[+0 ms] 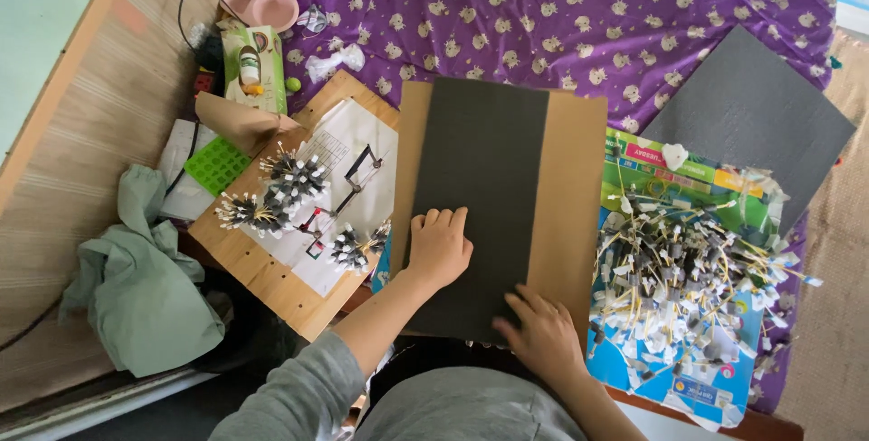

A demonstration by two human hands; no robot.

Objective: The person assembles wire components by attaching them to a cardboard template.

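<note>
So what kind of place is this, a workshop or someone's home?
Probably a home, with craft work laid out on a bed or floor mat: a purple patterned sheet lies under everything, a woven mat sits beside it, and small wired parts are heaped on a colourful board. Both hands press a dark sheet on cardboard.

Matt dark grey sheet (484, 196) laid on smooth brown cardboard (570, 196); plywood board (272, 269) with visible grain; printed purple cotton cloth (588, 15); woven straw mat (118, 88); crumpled green fabric (136, 287).
</note>
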